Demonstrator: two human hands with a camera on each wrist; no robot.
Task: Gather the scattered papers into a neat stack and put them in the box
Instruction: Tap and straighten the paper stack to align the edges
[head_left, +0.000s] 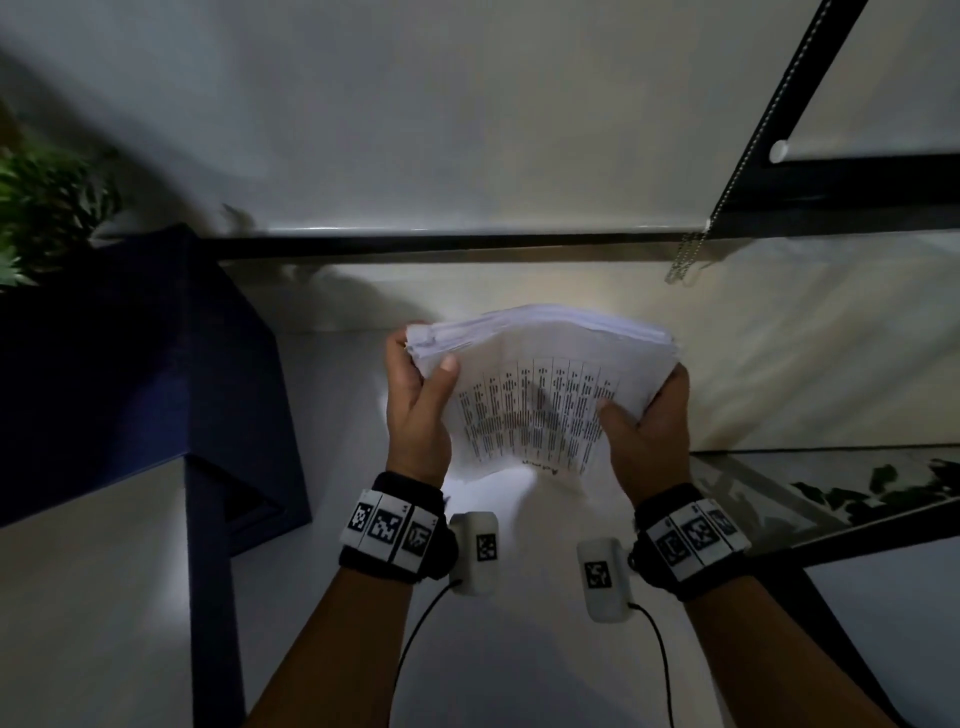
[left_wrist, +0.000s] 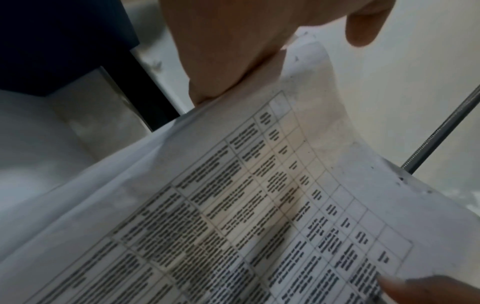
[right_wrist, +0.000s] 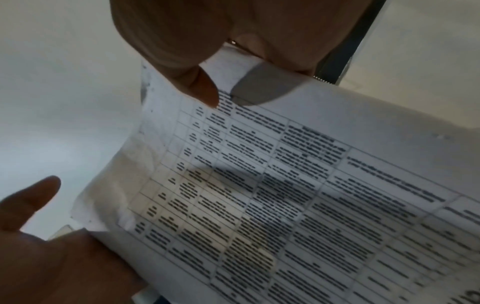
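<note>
Now squaring papers (head_left: 540, 395) upright over table (head_left: 519, 649) | left hand (head_left: 418, 410), right hand (head_left: 647, 431) gripping opposite edges | best tapped flush before dark box (head_left: 130, 364)

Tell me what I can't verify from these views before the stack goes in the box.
- Box inside: head view shows only dark outer walls; the left edge crops it.
- Stack bottom edge: head view, hidden between the left hand and right hand.
- Printed text: blurred in all views.
- Table: wrist views, papers block it.
</note>
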